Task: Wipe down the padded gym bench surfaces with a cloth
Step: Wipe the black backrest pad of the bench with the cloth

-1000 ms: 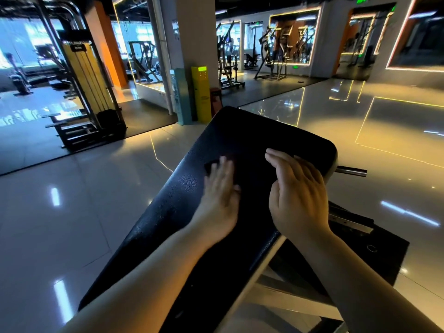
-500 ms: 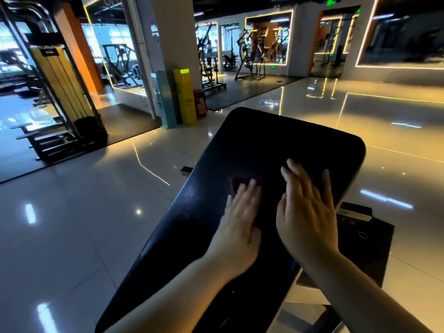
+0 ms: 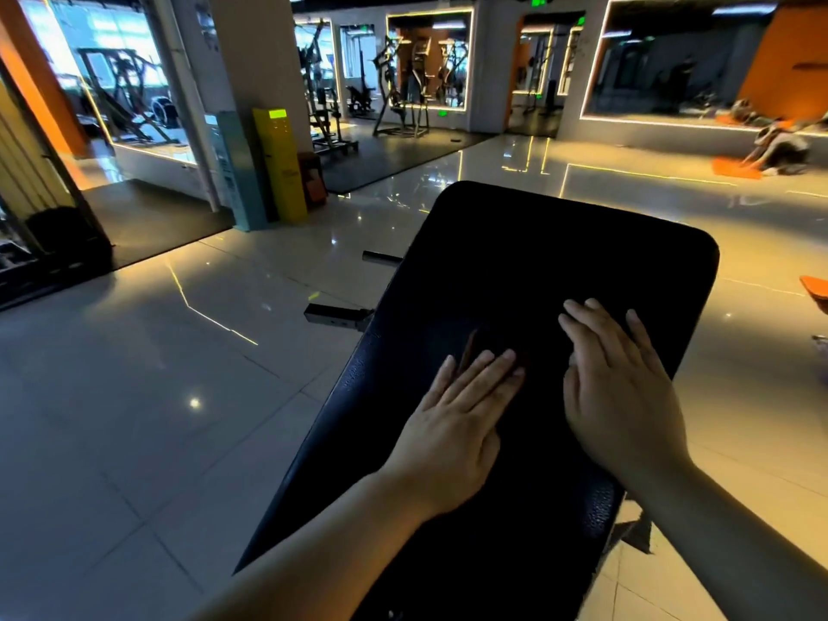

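Versus a second ago: both hands sit further back from the bench's far edge, with more bare pad beyond the fingertips. The right fingers, curled then, now lie flat. Versus half a second ago, little has changed; the right hand is slightly nearer the right edge.

The left hand (image 3: 457,423) is flat, fingers straight and together, pressing on the dark reddish cloth (image 3: 475,347), not grasping it. Only a small part of the cloth shows past the fingertips, around mid-width of the black bench pad (image 3: 537,244). The right hand (image 3: 618,396) is flat and spread, palm down on bare pad just beside the cloth, holding nothing, close to the right edge.

Edges: the far edge is rounded, with a wide bare stretch between it and the hands. The left side of the pad is bare too. Two metal frame stubs (image 3: 338,316) stick out past the left edge. The glossy tiled floor (image 3: 179,396) lies open on both sides.

Containers: a small red-brown bin (image 3: 312,177) stands on the floor beside a yellow kiosk (image 3: 280,163), well apart from the bench; contents cannot be seen.
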### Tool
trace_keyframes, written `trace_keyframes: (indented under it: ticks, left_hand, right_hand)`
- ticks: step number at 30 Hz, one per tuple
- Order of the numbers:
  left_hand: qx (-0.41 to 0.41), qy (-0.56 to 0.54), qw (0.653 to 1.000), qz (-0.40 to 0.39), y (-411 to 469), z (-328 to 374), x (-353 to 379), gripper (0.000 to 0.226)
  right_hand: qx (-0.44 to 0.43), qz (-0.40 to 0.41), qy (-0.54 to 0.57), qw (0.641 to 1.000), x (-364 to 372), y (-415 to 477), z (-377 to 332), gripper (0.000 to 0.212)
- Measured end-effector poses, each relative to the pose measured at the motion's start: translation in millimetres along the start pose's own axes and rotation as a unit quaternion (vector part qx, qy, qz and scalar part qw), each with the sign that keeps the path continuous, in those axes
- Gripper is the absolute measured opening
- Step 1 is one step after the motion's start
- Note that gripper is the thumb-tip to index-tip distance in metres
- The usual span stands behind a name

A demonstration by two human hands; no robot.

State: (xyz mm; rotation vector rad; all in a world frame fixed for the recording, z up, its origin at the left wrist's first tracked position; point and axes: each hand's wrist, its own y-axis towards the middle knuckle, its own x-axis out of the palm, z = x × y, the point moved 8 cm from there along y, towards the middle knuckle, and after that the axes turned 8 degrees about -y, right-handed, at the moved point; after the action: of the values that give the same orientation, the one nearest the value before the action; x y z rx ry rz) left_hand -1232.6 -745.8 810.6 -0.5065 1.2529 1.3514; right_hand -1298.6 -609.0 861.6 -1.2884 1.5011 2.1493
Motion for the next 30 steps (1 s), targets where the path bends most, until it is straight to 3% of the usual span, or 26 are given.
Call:
trace_keyframes:
  ticks: [2, 7, 10, 13, 15, 18, 20, 23, 26, 28, 30]
  left_hand:
    - [-0.033, 0.03, 0.999, 0.024, -2.4, -20.6, -4.2, 0.068]
    - [-0.184, -0.153, 0.964, 0.116, 3.8, -59.6, -9.7, 0.072]
    - [-0.151, -0.174, 0.966, 0.116, 2.3, -31.2, -4.5, 0.065]
    - [-0.084, -0.073, 0.993, 0.051, -9.5, -24.0, 3.5, 0.062]
    - [-0.113, -0.022, 0.991, 0.07, -8.6, -57.8, -4.7, 0.068]
    - [-0.241, -0.122, 0.951, 0.15, -3.0, -96.6, -23.5, 0.072]
    - [-0.255, -0.147, 0.94, 0.173, 5.4, -79.1, -20.4, 0.076]
    - [-0.15, -0.115, 0.975, 0.116, 8.4, -25.4, -4.7, 0.077]
    - [-0.088, -0.04, 0.994, 0.053, -2.3, -40.9, -4.5, 0.072]
    - [-0.129, -0.034, 0.988, 0.079, -5.0, -81.9, -17.4, 0.072]
    - [-0.235, -0.108, 0.955, 0.143, -6.0, -115.7, -30.2, 0.073]
  right_hand:
    - [0.006, 0.003, -0.001, 1.0, -1.3, -0.4, -1.5, 0.052]
    - [0.007, 0.008, 0.0, 1.0, -3.2, -0.7, -2.5, 0.05]
    - [0.009, 0.0, -0.016, 1.0, -1.2, -1.6, -2.0, 0.05]
    - [0.009, 0.001, -0.005, 1.0, -0.8, -2.2, -1.1, 0.051]
    - [0.007, 0.006, 0.012, 1.0, -0.5, -2.5, -0.1, 0.051]
    - [0.004, 0.013, 0.031, 0.999, 0.4, -2.8, 0.5, 0.051]
    - [0.003, 0.018, 0.038, 0.999, 0.8, -3.2, 2.3, 0.052]
    - [0.001, 0.016, 0.031, 0.999, 1.9, -4.4, 1.8, 0.053]
    - [-0.001, 0.015, 0.03, 0.999, 2.7, -5.2, 1.7, 0.053]
    - [-0.001, 0.016, 0.03, 0.999, 2.9, -5.9, 1.7, 0.053]
    - [0.0, 0.013, 0.023, 1.0, 4.1, -6.8, 0.5, 0.053]
